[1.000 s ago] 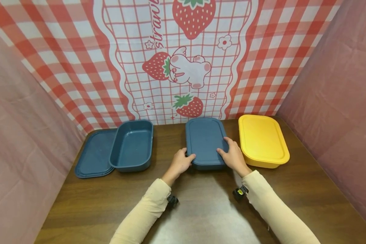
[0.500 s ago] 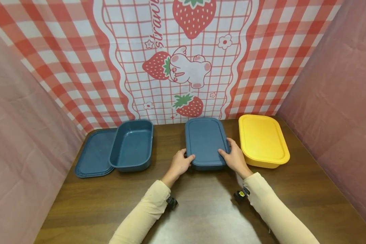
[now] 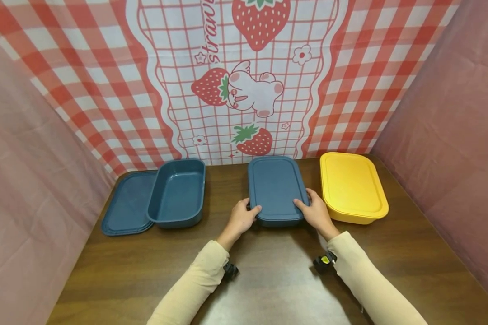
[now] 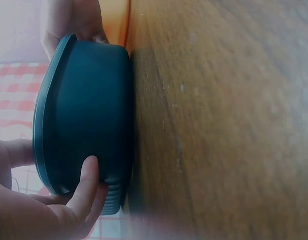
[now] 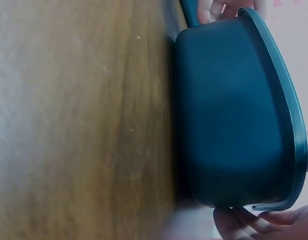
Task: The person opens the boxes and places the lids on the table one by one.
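A blue food container (image 3: 277, 187) with its lid on sits at the back middle of the table. My left hand (image 3: 241, 219) grips its near left corner, thumb on the lid's edge and fingers against the side wall (image 4: 89, 100). At the near right side, my right hand (image 3: 318, 214) holds it the same way, thumb over the lid rim. In the right wrist view the right fingers (image 5: 233, 222) touch the wall just under the rim. The container's underside meets the wooden table (image 5: 84, 125), and its contents are hidden.
An open blue container (image 3: 176, 192) stands to the left, overlapping a loose blue lid (image 3: 128, 205). A yellow lidded container (image 3: 354, 187) is close on the right. Behind hangs a red checked strawberry cloth (image 3: 260, 90); pink cloth (image 3: 443, 135) lines both sides.
My right hand has slid a little toward me along the container's right edge. The left hand keeps its place, and the containers have not visibly moved.
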Tool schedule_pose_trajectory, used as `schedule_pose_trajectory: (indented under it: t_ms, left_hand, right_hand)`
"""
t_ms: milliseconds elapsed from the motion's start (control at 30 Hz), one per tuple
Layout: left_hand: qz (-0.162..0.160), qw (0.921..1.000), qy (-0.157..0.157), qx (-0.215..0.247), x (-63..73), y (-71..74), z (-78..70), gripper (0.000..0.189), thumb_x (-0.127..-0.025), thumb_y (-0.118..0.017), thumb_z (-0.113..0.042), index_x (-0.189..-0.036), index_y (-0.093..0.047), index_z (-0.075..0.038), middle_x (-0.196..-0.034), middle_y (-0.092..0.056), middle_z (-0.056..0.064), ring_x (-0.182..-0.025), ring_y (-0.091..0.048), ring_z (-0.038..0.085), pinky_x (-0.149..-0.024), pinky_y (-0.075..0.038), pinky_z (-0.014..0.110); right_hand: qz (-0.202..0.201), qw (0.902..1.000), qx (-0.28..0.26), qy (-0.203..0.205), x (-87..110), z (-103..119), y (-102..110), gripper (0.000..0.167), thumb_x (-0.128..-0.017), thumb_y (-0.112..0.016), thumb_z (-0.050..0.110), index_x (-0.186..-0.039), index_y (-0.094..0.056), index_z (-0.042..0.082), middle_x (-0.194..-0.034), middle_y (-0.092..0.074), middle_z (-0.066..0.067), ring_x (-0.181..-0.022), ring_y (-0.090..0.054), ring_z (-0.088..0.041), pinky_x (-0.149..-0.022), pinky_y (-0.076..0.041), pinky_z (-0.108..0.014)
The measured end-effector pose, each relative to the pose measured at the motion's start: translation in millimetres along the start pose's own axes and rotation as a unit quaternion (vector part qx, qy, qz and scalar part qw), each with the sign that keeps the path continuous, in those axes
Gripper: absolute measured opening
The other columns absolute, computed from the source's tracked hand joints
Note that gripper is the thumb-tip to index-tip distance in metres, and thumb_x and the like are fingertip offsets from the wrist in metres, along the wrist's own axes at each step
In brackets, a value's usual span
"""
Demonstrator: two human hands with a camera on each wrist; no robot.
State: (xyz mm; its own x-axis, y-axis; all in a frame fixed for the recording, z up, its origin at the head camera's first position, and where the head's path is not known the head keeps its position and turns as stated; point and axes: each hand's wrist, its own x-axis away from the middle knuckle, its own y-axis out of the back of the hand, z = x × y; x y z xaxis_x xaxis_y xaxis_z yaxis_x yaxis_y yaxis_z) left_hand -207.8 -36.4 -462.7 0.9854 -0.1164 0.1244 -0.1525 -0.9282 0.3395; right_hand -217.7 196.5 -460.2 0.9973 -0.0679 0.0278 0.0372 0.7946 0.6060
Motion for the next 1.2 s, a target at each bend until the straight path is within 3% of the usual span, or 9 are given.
schedule_pose_trajectory:
  t_ms: [167,433,633,867,1000,1100,1200]
  left_hand:
    - [-0.006,1.0000,-0.002,0.002,-0.9,-0.8,0.4,0.056,-0.095,-0.061,-0.022,-0.141,-0.044,0.006,-0.123,-0.053,0.026,-0.086,-0.070,0.028,-0.074,-0.059,0.031]
    - [0.000,1.0000,0.002,-0.005,2.3,0.4,-3.5,0.061,-0.097,-0.060,-0.023,-0.145,-0.038,0.007,-0.133,-0.049,0.028,-0.089,-0.071,0.031,-0.078,-0.059,0.035]
    - [-0.006,0.9999,0.004,-0.012,2.3,0.2,-3.4,0.060,-0.096,-0.060,-0.023,-0.144,-0.039,0.006,-0.130,-0.051,0.027,-0.088,-0.071,0.030,-0.077,-0.059,0.033]
    - [-0.014,0.9999,0.003,-0.004,2.0,-0.1,-4.7,0.061,-0.095,-0.061,-0.021,-0.144,-0.038,0.007,-0.134,-0.048,0.029,-0.090,-0.070,0.032,-0.076,-0.059,0.032]
    - [-0.024,0.9994,0.002,-0.023,1.8,-0.1,-5.0,0.063,-0.095,-0.062,-0.023,-0.146,-0.037,0.006,-0.138,-0.047,0.028,-0.105,-0.065,0.035,-0.089,-0.056,0.041]
    - [-0.037,0.9985,-0.004,-0.040,2.0,-0.5,-5.0,0.064,-0.094,-0.062,-0.024,-0.146,-0.038,0.005,-0.139,-0.048,0.027,-0.121,-0.055,0.037,-0.103,-0.046,0.047]
    - [-0.044,0.9979,-0.012,-0.046,2.0,-1.4,-4.0,0.064,-0.094,-0.063,-0.024,-0.146,-0.037,0.003,-0.137,-0.051,0.025,-0.125,-0.052,0.037,-0.107,-0.042,0.049]
  right_hand:
    - [-0.001,1.0000,0.000,0.001,4.1,-1.9,0.4,0.066,-0.097,-0.057,0.030,-0.146,-0.033,-0.008,-0.136,-0.050,-0.032,-0.124,-0.050,-0.041,-0.106,-0.040,-0.052]
    - [0.007,0.9999,-0.008,0.001,7.5,-11.3,1.1,0.068,-0.097,-0.057,0.039,-0.146,-0.037,-0.004,-0.135,-0.052,-0.028,-0.123,-0.051,-0.038,-0.107,-0.039,-0.051]
    - [0.042,0.9985,-0.031,0.016,7.3,-19.5,2.6,0.085,-0.087,-0.069,0.046,-0.149,-0.032,0.000,-0.140,-0.050,-0.025,-0.125,-0.052,-0.035,-0.107,-0.040,-0.050]
    - [0.089,0.9928,-0.055,0.058,7.5,-26.6,6.6,0.098,-0.079,-0.080,0.037,-0.151,-0.026,0.000,-0.145,-0.045,-0.024,-0.131,-0.047,-0.036,-0.110,-0.036,-0.054]
    - [0.093,0.9915,-0.041,0.082,8.9,-28.0,7.8,0.101,-0.073,-0.086,0.031,-0.150,-0.029,-0.001,-0.145,-0.046,-0.025,-0.135,-0.042,-0.038,-0.113,-0.031,-0.057]
    - [0.091,0.9909,-0.026,0.096,10.3,-28.0,8.3,0.102,-0.069,-0.088,0.031,-0.149,-0.032,0.000,-0.143,-0.049,-0.024,-0.134,-0.043,-0.038,-0.112,-0.031,-0.057]
    - [0.086,0.9914,-0.017,0.097,11.3,-29.3,8.2,0.102,-0.067,-0.089,0.030,-0.148,-0.034,0.002,-0.141,-0.051,-0.023,-0.133,-0.045,-0.038,-0.111,-0.034,-0.057]
